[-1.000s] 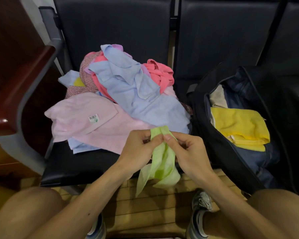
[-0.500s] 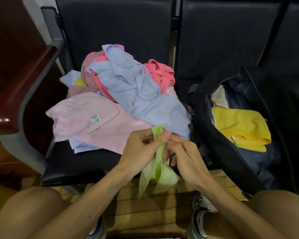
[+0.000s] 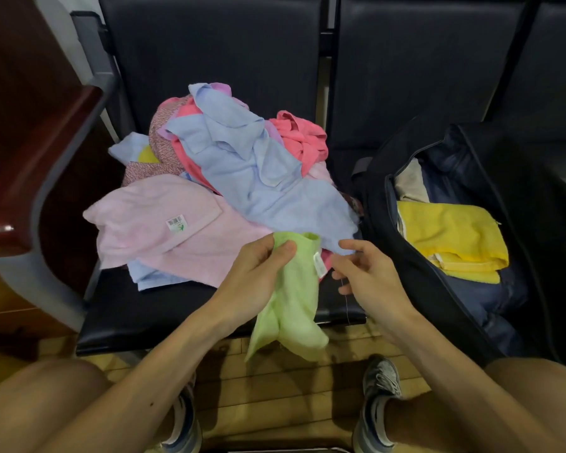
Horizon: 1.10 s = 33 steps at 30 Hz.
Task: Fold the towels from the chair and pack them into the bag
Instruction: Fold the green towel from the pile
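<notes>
Black padded chairs stand in a row, grey-framed. Wooden floorboards lie below; a dark reddish wooden panel stands left.

both our bare forearms reach forward and converge: our left hand pinches the top of the green towel between thumb and curled fingers, while our right hand hovers just beside it, fingers loosely bent, gripping nothing.
</notes>
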Tool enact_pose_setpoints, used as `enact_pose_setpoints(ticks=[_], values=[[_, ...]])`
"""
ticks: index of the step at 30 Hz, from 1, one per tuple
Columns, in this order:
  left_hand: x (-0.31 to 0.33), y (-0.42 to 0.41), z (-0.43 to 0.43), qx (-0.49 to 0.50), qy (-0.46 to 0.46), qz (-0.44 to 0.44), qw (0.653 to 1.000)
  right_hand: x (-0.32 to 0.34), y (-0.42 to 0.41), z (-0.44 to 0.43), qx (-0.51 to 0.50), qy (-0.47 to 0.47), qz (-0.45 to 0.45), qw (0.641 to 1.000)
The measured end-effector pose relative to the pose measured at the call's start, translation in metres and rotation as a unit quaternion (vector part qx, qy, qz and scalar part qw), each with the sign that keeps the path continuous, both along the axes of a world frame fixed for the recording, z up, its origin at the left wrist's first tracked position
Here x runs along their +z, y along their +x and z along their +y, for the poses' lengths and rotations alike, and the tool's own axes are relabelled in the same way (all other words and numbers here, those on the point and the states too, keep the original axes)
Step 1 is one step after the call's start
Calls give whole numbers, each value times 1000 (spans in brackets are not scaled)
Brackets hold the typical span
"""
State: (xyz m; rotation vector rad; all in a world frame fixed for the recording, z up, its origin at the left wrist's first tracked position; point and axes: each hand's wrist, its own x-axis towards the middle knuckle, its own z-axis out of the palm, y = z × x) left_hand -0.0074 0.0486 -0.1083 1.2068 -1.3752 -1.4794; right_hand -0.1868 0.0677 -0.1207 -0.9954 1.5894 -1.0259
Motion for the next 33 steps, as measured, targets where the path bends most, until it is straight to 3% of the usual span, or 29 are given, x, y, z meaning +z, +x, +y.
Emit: enact_pose_setpoints(ticks=[2,6,10,17,21,24,27,30,33], values=[[4,1,1,-11,8,34,999,0,-2,-2,34,62,-62,996],[7,6,0,-21,17,95,995,4,-3,2,170,79,-192,963],[9,12,-3,-2,8,74,997,0,-11,4,218,101,-274,931],[9,16,-4,28,3,5,1000,12,-11,-2,32,-45,-257,965],[11,10,-1,53,-3,16,998,16,-11,1,6,-54,-257,965],[15,7,-1,83,-3,31,996,12,-17,-3,-1,-18,-327,945],[16,2,-2,119,27,55,991,4,-17,-2,102,54,-369,922],[13,4,-4,128,53,45,989,-5,-6,7,239,134,-291,917],[14,11,-13,158,91,30,983,-9,2,12,307,176,-227,907]])
